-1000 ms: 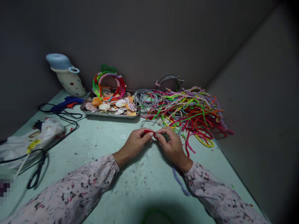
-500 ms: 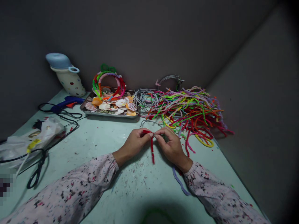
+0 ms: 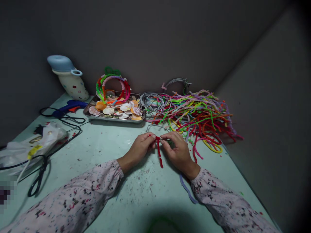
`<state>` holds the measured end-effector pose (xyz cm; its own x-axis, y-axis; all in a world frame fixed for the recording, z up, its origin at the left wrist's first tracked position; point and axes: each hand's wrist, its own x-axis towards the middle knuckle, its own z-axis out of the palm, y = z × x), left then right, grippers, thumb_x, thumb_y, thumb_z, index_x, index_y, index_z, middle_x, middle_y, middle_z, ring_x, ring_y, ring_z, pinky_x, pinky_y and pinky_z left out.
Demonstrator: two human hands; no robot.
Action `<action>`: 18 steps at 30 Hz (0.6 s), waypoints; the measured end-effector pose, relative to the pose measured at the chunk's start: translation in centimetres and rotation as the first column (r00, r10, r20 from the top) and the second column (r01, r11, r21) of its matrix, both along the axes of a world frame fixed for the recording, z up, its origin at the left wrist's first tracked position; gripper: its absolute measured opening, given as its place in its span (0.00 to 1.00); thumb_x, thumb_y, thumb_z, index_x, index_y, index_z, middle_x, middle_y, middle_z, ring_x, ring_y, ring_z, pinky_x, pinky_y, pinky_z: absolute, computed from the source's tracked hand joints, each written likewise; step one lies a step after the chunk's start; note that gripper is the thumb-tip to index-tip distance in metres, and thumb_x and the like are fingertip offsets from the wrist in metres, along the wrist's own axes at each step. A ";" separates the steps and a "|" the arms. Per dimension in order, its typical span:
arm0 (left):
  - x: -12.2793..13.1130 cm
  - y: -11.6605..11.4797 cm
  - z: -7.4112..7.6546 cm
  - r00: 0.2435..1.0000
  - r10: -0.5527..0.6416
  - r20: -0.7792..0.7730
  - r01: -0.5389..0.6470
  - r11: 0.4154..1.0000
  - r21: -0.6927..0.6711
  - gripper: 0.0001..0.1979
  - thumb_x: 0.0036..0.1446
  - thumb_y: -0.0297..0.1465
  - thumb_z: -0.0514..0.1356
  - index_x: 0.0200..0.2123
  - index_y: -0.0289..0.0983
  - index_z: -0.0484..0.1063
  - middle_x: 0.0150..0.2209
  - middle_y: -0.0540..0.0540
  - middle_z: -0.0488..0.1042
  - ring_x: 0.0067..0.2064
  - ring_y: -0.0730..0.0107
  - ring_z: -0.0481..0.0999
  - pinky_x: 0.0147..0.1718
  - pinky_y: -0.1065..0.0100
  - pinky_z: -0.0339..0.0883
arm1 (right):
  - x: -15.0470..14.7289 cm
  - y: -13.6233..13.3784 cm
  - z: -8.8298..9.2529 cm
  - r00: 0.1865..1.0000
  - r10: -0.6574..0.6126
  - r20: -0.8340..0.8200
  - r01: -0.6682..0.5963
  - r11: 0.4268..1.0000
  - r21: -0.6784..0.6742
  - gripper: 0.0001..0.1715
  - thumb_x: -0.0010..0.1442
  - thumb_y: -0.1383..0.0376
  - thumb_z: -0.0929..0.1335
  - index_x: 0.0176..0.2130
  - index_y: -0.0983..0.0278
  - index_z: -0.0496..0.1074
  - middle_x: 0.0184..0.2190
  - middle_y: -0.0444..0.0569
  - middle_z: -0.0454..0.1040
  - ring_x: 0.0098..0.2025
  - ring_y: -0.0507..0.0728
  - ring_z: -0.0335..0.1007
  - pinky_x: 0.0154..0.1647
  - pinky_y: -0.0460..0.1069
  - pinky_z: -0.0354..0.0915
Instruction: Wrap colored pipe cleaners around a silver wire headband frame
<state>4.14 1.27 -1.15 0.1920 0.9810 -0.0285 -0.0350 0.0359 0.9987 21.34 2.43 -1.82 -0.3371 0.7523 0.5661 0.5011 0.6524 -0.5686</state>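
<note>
A red pipe cleaner (image 3: 159, 152) is pinched between the thumb and fingers of my left hand (image 3: 139, 147). Its loose end hangs down toward the table between my hands. My right hand (image 3: 178, 151) is just to the right, thumb and index finger close together around a thin grey wire at the red piece. An arc of thin grey wire (image 3: 156, 126) shows just beyond my fingers, and my hands hide where it runs.
Behind my hands, a metal tray (image 3: 114, 120) holds shells and colourful wrapped hoops (image 3: 113, 77). Coiled grey wire (image 3: 154, 101) and a pile of pipe cleaners (image 3: 201, 111) lie to the right. A bottle (image 3: 73, 84), blue glue gun (image 3: 69, 108), black cable (image 3: 79, 129) and plastic bag (image 3: 52, 136) stand left.
My left fingers have shifted slightly left, showing more of the red pipe cleaner between my hands. Its hanging end has swung a little to the right. My right hand has barely moved, its fingertips slightly looser.
</note>
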 end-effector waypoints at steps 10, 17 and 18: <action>0.1 -0.1 0.0 0.999 -0.028 -0.022 0.028 1.000 -0.004 0.16 0.61 0.37 0.52 0.24 0.35 0.65 0.20 0.53 0.62 0.24 0.75 0.58 0.24 0.70 0.49 | 0.2 0.3 -0.3 0.998 -0.002 0.060 -0.005 0.993 0.121 0.07 0.59 0.68 0.69 0.40 0.60 0.71 0.36 0.47 0.74 0.41 0.58 0.67 0.46 0.56 0.61; 0.2 -0.2 0.1 0.999 -0.030 -0.016 0.029 1.000 -0.012 0.17 0.60 0.38 0.52 0.23 0.36 0.63 0.20 0.54 0.58 0.23 0.76 0.55 0.24 0.69 0.48 | 0.2 0.2 -0.2 0.998 -0.014 0.057 0.007 0.993 0.120 0.06 0.60 0.66 0.69 0.40 0.60 0.71 0.36 0.47 0.74 0.41 0.58 0.68 0.46 0.56 0.61; 0.2 -0.2 0.0 0.999 -0.031 -0.015 0.031 0.999 -0.011 0.17 0.60 0.39 0.52 0.23 0.36 0.63 0.20 0.54 0.58 0.23 0.75 0.55 0.24 0.69 0.48 | 0.1 0.1 -0.2 0.998 -0.020 0.053 0.014 0.993 0.115 0.06 0.60 0.66 0.69 0.40 0.60 0.71 0.36 0.47 0.74 0.41 0.58 0.67 0.46 0.56 0.61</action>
